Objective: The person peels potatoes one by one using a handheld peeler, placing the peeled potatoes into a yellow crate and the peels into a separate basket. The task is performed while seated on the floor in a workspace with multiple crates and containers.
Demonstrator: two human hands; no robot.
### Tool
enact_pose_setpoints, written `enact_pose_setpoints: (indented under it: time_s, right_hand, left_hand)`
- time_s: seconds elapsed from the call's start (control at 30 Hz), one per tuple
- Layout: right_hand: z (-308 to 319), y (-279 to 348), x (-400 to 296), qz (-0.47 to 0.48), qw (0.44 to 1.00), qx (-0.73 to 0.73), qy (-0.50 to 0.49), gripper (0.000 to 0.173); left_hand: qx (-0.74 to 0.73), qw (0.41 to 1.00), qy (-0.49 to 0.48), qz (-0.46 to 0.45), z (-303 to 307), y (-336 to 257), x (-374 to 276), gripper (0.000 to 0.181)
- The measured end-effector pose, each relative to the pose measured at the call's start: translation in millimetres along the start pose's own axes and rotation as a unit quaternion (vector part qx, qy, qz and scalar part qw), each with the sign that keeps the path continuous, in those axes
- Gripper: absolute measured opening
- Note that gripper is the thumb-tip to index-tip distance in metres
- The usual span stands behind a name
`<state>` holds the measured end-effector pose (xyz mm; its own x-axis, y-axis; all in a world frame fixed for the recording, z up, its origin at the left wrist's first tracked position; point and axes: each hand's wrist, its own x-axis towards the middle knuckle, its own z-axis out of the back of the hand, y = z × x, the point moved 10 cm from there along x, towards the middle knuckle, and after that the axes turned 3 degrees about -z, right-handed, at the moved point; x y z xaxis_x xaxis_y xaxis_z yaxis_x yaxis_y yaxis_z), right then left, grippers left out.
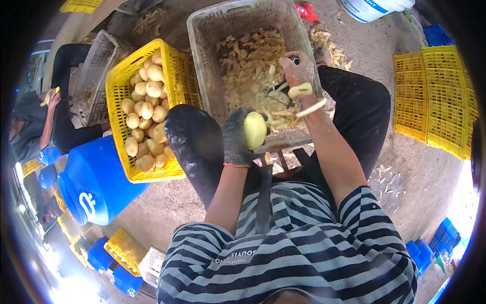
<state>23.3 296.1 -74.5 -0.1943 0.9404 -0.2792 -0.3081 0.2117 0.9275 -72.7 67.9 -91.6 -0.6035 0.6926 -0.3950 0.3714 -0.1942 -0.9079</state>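
A dark knitted glove covers my left hand [236, 136], which grips a peeled, pale yellow potato [255, 130] upright over the near edge of a grey plastic crate [207, 72]. My bare right hand [300, 70] is closed around a dark-handled peeler [281, 84], held above the crate's right side and apart from the potato. Strips of peel cling to my right wrist and forearm. Potato peelings [246, 64] cover much of the crate's floor. To the left, unpeeled potatoes [147, 110] fill a yellow plastic crate [173, 76].
A blue plastic barrel [102, 178] lies beside the yellow crate. At far left another person [32, 125] holds something yellowish by a grey crate [99, 72]. Stacked yellow crates [429, 98] stand at right. A white bucket [374, 8] and scattered peels [334, 49] are at the upper right.
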Motion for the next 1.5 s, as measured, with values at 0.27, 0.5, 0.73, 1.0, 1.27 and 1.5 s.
enact_pose_setpoints:
  time_s: [0.27, 0.5, 0.73, 1.0, 1.27, 1.5]
  right_hand:
    - [-33.0, 58.1, -59.6, 0.069, 0.995, -0.012, 0.064, 0.022]
    - [18.4, 19.7, -0.7, 0.185, 0.972, -0.079, -0.119, 0.018]
    - [-0.1, 60.4, -103.1, 0.015, 0.985, 0.159, 0.067, 0.016]
    - [11.9, 20.4, -2.6, 0.077, 0.993, 0.048, -0.073, 0.023]
    - [14.6, 29.3, -38.6, -0.003, 0.990, 0.140, 0.006, 0.019]
    - [-15.2, 58.2, -102.0, 0.040, 0.987, 0.140, 0.073, 0.018]
  left_hand:
    - [0.114, 0.987, -0.055, -0.096, 10.9, -18.1, 3.0, 0.017]
    - [-0.292, 0.938, 0.057, 0.178, -22.8, 10.2, -6.6, 0.037]
    - [-0.453, 0.848, 0.077, 0.266, -50.1, 9.4, -12.8, 0.047]
    - [-0.368, 0.882, 0.100, 0.276, -54.4, 13.5, -27.2, 0.042]
    - [-0.479, 0.817, -0.039, 0.318, -41.2, 17.8, -27.1, 0.048]
    - [-0.517, 0.794, 0.081, 0.308, -56.5, 11.7, -20.3, 0.048]
